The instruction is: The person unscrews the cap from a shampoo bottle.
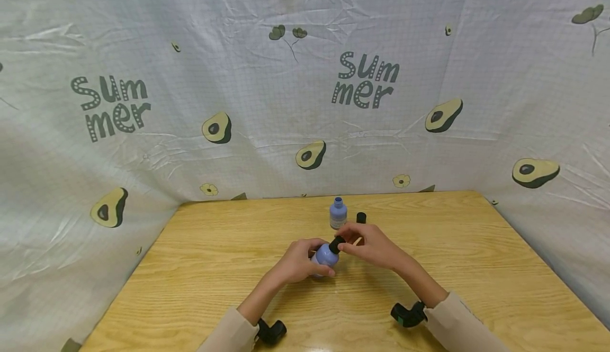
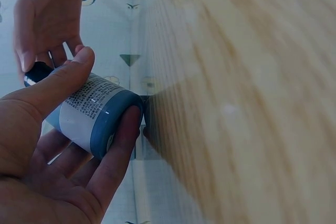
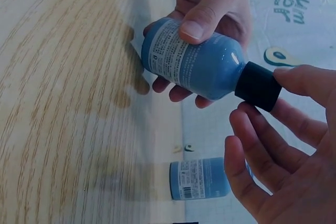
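A blue-purple bottle [image 1: 326, 257] with a printed white label is tilted above the table, its neck toward the right. My left hand [image 1: 298, 261] grips its body, thumb on one side and fingers around the other, as the left wrist view shows. On its neck sits a black cap [image 3: 258, 86], which my right hand [image 1: 370, 244] pinches between thumb and fingers. Behind the hands a second bottle of the same kind [image 1: 338, 215] stands upright with its neck uncapped. To its right, a loose black cap [image 1: 361, 218] is on the table, partly hidden by my right hand.
The wooden table [image 1: 214, 256] reaches back to a white cloth [image 1: 267, 87] printed with avocados and lettering, which hangs behind and at both sides. Black wrist mounts [image 1: 408, 314] stick out from both sleeves near the table's front.
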Tool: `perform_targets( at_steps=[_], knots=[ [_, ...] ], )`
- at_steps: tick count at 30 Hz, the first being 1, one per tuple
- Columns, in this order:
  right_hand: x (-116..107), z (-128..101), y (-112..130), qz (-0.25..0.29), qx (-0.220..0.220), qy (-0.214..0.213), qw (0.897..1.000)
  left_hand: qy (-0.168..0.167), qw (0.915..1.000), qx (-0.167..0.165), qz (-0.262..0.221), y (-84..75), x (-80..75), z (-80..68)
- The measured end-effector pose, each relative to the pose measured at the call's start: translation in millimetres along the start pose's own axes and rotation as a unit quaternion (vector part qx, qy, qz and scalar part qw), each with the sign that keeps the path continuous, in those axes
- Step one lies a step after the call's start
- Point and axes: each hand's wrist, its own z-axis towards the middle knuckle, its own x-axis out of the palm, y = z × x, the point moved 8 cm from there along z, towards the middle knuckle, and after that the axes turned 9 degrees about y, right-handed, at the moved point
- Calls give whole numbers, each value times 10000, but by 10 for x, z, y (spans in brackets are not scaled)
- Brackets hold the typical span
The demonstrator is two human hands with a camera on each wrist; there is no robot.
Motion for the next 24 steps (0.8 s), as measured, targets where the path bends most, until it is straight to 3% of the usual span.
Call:
perform_targets(
  at_steps=[8,17,24],
  knots=[
    [0,-3,51,101,-239,111,9996,-27,10000,12,21,-1,-2,13],
    [-27,1,-11,-85,77,-109,9999,1,10000,-2,-15,-3,0,18],
    [-28,16,2,-71,-97,-15,9999,-8,10000,0,-41,5,-4,29]
  ],
)
